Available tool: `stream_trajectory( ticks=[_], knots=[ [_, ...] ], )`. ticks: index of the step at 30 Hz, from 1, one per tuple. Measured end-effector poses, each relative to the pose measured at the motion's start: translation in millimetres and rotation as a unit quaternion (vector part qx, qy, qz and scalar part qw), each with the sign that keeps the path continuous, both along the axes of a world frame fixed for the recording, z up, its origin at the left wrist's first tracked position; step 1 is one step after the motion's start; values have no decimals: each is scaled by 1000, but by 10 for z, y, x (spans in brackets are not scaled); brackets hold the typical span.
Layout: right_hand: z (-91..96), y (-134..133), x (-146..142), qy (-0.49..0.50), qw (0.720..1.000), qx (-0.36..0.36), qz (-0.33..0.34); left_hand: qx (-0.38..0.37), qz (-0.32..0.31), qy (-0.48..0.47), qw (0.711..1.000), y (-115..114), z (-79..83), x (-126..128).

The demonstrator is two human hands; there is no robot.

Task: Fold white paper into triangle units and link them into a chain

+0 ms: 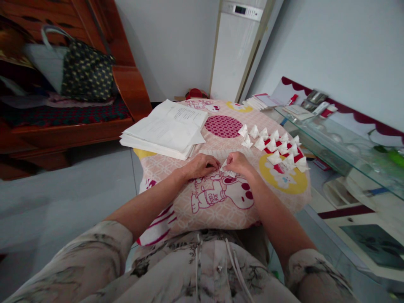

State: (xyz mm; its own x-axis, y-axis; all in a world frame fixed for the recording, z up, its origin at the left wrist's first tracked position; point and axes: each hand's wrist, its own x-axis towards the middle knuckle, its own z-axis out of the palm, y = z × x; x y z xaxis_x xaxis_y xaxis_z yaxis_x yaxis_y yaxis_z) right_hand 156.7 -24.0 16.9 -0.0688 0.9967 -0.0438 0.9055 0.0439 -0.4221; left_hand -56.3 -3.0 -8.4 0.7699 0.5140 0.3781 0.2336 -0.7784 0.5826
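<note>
A small folded paper [227, 169] with print on it is between my hands, low over the cloth-covered round table [176, 193]. My right hand [240, 163] pinches it from the right with thumb and fingers. From the left, my left hand [203, 165] has its fingers curled and closed at the paper's near-left edge; the fingertips are partly hidden. To the right stand several white folded paper pieces [275, 158] with pointed tips, grouped in rows. A stack of paper sheets [164, 126], some printed, lies beyond my left hand.
At the right is a glass-topped cabinet [334, 143] with small items on it. A wooden bench [69, 134] holding a dark patterned bag [86, 71] stands at the left. More papers [260, 102] lie at the table's far edge, near a tall white appliance [232, 54].
</note>
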Motion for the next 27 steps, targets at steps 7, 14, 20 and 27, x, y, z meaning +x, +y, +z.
stream_trajectory(
  ticks=[7,14,20,27],
  knots=[
    [13,-44,-106,-62,998,23,2,-12,9,-7,1000,-8,7,20],
    [-7,-26,-68,-15,1000,16,4,-21,16,-5,1000,-1,0,16],
    [-33,-74,118,127,992,-7,-13,-12,15,-11,1000,-1,-16,19],
    [-43,-356,43,-26,994,105,28,3,15,-18,1000,-1,-30,32]
  ],
)
